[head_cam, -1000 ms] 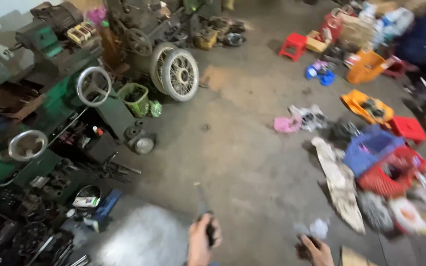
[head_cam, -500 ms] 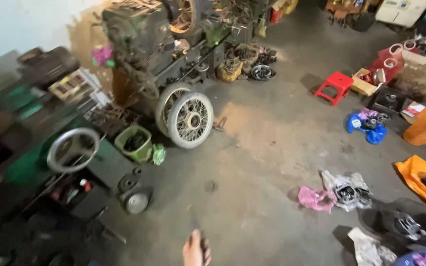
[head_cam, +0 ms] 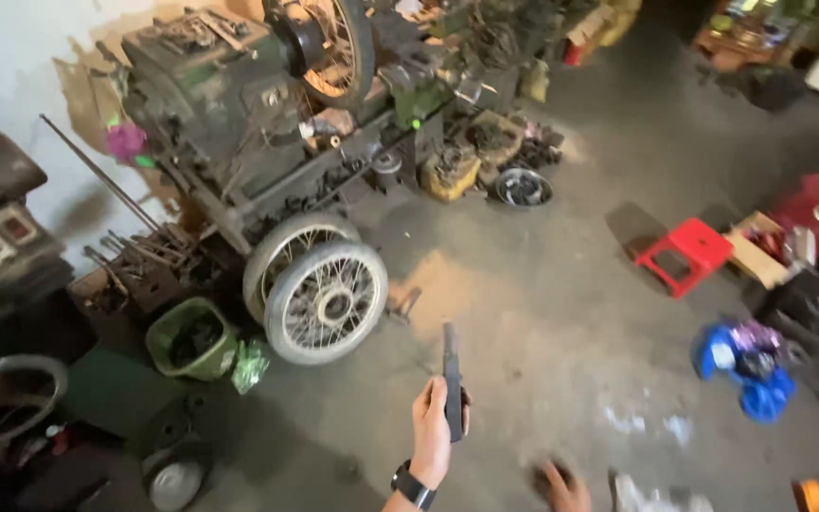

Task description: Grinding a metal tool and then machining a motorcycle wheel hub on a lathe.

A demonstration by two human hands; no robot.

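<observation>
My left hand (head_cam: pixel 433 431), with a dark watch on its wrist, is raised over the concrete floor and grips a long, flat, dark metal tool (head_cam: pixel 450 365) that points up and away from me. Only part of my right hand (head_cam: pixel 561 485) shows at the bottom edge, blurred, with something dark at its fingers; whether it holds anything is unclear. Just past the tool, two spoked wheels (head_cam: pixel 326 301) lean against a big green machine (head_cam: pixel 239 104).
A green bucket (head_cam: pixel 191 341) stands left of the wheels, with scrap parts and rods around it. A red stool (head_cam: pixel 684 251), a cardboard box (head_cam: pixel 760 248) and blue plastic items (head_cam: pixel 746 365) lie to the right. Bare concrete (head_cam: pixel 542 313) stretches ahead.
The view has swung up and left, closer to the wheels and machine. My left hand has risen further into view with the tool; the coloured clutter has slid off to the right.
</observation>
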